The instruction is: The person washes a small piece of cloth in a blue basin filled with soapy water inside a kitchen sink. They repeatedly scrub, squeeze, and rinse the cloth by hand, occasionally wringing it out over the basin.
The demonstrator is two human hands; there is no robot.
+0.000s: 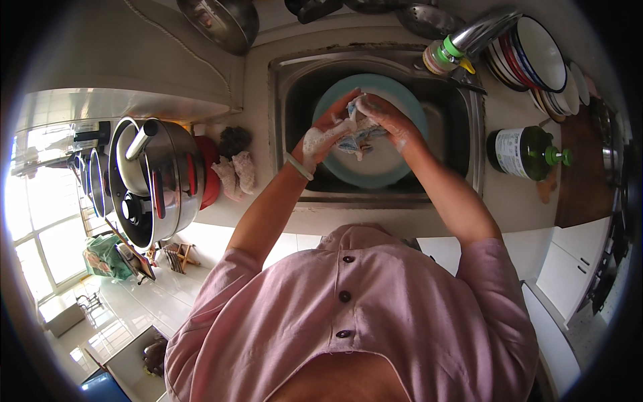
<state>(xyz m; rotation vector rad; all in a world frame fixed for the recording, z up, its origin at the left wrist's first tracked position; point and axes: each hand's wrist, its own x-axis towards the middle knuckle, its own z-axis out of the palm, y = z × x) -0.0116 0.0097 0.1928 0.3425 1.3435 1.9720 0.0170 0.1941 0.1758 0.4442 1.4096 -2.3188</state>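
A soapy cloth, whitish and blue, is bunched between my two hands over a light blue basin. My left hand, covered in white suds, grips it from the left, with a pale bangle on that wrist. From the right, my right hand holds the cloth's upper part, with foam on the fingers. The basin stands in a stainless steel sink and holds cloudy water. Above the sink's upper right corner reaches a chrome faucet with a green-ringed nozzle.
A green pump bottle and stacked enamel bowls stand right of the sink. On the left are crumpled cloths, a dark scrubber and a large steel pot. Metal pans lie beyond the sink.
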